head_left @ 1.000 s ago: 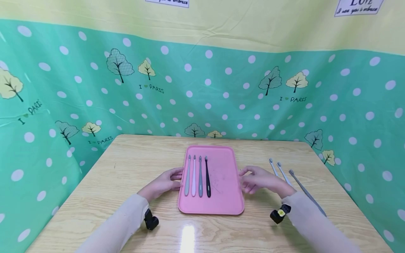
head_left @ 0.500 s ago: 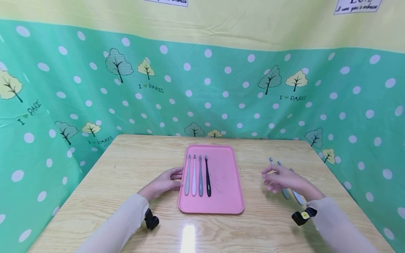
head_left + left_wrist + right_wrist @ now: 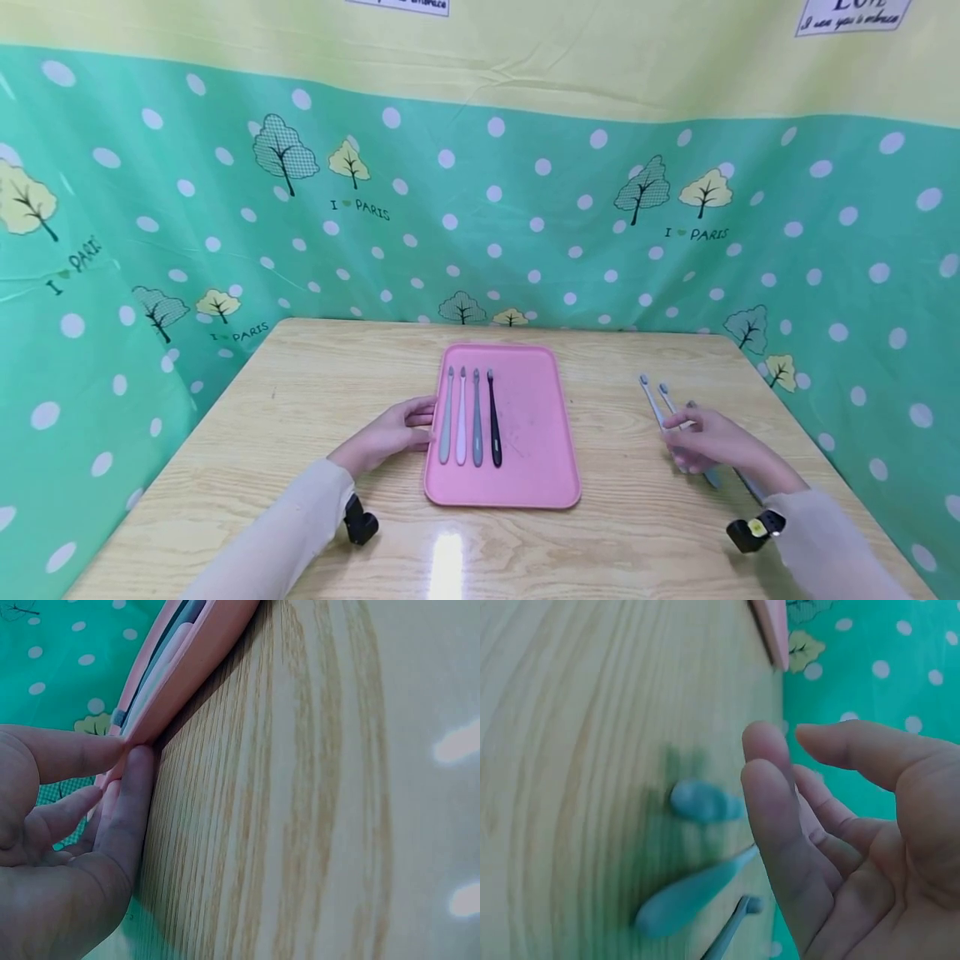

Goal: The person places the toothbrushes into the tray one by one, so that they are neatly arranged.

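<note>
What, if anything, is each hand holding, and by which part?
Left hand: touches the pink, rectangular, plastic-looking tray at its left rim; whether it grips cannot be told. Right hand: nothing visibly held, near a slim pale-blue toothbrush.

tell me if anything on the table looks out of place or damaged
Nothing looks spilled or broken. Three toothbrushes lie loose and slanted near the right hand, unlike the neat row of four on the pink tray, where faint dark marks also show.
</note>
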`<state>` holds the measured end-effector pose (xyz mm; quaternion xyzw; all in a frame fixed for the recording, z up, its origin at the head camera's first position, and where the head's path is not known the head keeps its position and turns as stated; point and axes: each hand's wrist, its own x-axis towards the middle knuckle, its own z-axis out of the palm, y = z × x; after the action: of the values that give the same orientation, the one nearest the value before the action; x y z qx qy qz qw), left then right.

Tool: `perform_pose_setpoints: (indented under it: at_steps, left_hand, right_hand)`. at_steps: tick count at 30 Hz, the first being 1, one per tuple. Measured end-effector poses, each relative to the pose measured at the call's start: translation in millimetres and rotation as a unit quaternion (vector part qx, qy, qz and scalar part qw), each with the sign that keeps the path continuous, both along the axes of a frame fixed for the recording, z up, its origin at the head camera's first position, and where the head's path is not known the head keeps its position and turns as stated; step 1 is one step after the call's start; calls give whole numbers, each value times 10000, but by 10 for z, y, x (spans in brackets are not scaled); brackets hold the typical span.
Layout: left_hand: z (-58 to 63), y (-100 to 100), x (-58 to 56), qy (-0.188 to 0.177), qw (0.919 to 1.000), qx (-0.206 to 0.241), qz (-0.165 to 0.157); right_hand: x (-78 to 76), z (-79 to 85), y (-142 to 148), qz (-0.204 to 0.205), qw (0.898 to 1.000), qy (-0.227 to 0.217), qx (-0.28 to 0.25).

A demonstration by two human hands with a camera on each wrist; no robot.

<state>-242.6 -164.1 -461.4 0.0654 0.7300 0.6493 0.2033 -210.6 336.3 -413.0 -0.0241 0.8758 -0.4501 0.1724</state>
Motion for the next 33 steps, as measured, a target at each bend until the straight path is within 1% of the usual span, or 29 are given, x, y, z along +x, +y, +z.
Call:
perform_pose_setpoints:
  at_steps: [3, 8, 10, 13, 15, 18, 25, 29, 33]
  left_hand:
    - [3, -4, 8, 29, 10000, 3, 10]
    - [-1, -3, 6, 49, 10000, -7, -5]
    - [-5, -4, 2, 56, 10000, -1, -21]
    - [-8, -11, 5, 81, 10000, 31, -38]
    - [-11, -14, 10, 98, 9999, 27, -42]
    - [-10, -15, 13, 106, 9999, -3, -17]
    - [3, -6, 24, 61, 10000, -1, -27]
    - [6, -15, 31, 80, 9999, -1, -77]
    - [-2, -16, 17, 68, 10000, 12, -47]
  right_hand:
    - [-1, -50, 64, -97, 9995, 126, 289]
    - [3, -129, 118, -235, 9975, 311, 589]
    - [-2, -147, 116, -373, 9962, 304, 725]
    - [-7, -156, 107, -429, 9946, 343, 878]
    - [-6, -153, 93, -503, 9937, 340, 937]
    - [-10, -160, 84, -475, 9934, 388, 966]
    - [-34, -199, 74, -563, 9933, 302, 960]
    - [-39, -202, 57, -571, 9935, 275, 941]
    - [-48, -204, 27, -522, 9932, 320, 994]
